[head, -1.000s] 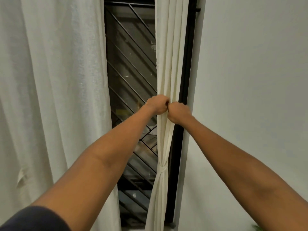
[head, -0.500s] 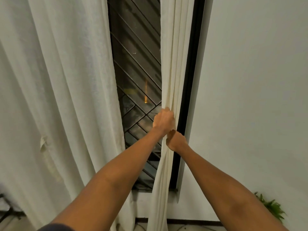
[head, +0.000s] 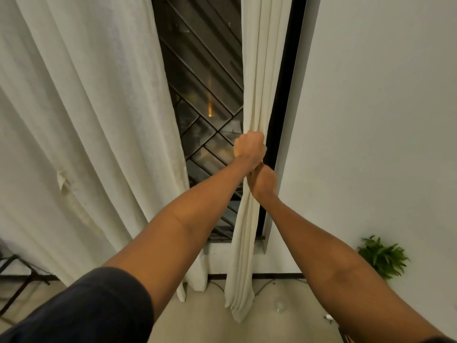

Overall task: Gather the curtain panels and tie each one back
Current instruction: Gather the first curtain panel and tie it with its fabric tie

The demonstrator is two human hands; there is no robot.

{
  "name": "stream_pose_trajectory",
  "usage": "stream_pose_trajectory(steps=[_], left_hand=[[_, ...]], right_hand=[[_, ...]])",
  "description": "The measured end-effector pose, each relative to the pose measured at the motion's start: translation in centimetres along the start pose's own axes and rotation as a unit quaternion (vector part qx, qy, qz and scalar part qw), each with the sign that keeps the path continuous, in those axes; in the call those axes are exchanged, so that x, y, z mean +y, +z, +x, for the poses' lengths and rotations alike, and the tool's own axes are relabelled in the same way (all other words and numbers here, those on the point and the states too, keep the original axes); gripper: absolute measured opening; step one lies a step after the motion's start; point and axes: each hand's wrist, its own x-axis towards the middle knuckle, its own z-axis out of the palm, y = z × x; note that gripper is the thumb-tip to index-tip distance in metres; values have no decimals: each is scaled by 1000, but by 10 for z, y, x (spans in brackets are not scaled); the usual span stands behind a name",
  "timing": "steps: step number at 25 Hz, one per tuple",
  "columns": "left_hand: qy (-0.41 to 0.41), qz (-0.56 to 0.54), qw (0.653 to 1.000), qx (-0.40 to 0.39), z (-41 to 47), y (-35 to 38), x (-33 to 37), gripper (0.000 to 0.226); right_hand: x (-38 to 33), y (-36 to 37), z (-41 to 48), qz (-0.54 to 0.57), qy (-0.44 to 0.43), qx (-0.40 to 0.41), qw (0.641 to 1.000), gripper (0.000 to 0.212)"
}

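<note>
- Curtain panel on the left [head: 94, 120] hangs loose and wide in broad folds, reaching down to the floor [head: 210, 318]; a small torn flap shows on its cloth low down.
- Between the two panels, a window grille [head: 202, 78] of dark diagonal bars shows in the gap.
- The left hand [head: 249, 149] is a fist clamped round the right curtain panel [head: 262, 58], which is gathered into a narrow bundle just beside the black window frame [head: 284, 95].
- The right hand [head: 263, 181] grips the same bundle directly below, touching the left wrist; its fingers curl round the cloth, their tips hidden.
- Further right is a plain wall [head: 371, 120], with a green plant [head: 380, 258] low against it.
</note>
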Motion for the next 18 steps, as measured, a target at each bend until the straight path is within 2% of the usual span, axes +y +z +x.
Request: stream_pose_trajectory(steps=[2, 4, 7, 8, 10, 11, 12, 13, 15, 18], left_hand=[[6, -3, 1000, -1, 0, 5, 0, 15], [16, 8, 1000, 3, 1, 9, 0, 6], [19, 3, 999, 25, 4, 13, 0, 14], [18, -4, 999, 39, 4, 16, 1, 18], [19, -28, 995, 90, 2, 22, 5, 27], [25, -44, 991, 120, 1, 25, 8, 31], [37, -57, 988, 141, 0, 29, 11, 34], [55, -64, 984, 157, 0, 33, 14, 36], [106, -69, 974, 191, 1, 42, 19, 41], [188, -132, 950, 211, 1, 42, 19, 59]], right_hand=[[4, 8, -7, 61, 13, 17, 998, 21], [1, 4, -13, 137, 10, 29, 990, 28], [-2, -4, -17, 197, -3, 96, 976, 37], [-3, -4, -16, 220, 23, 133, 966, 37], [-2, -1, -9, 259, 110, 154, 947, 45], [2, 4, -4, 236, 150, 136, 950, 56], [10, 10, 1, 211, 187, 85, 955, 65], [15, 15, 5, 219, 226, 19, 949, 63], [28, 26, 9, 225, 267, -99, 932, 47], [42, 33, -4, 172, 263, -142, 939, 36]])
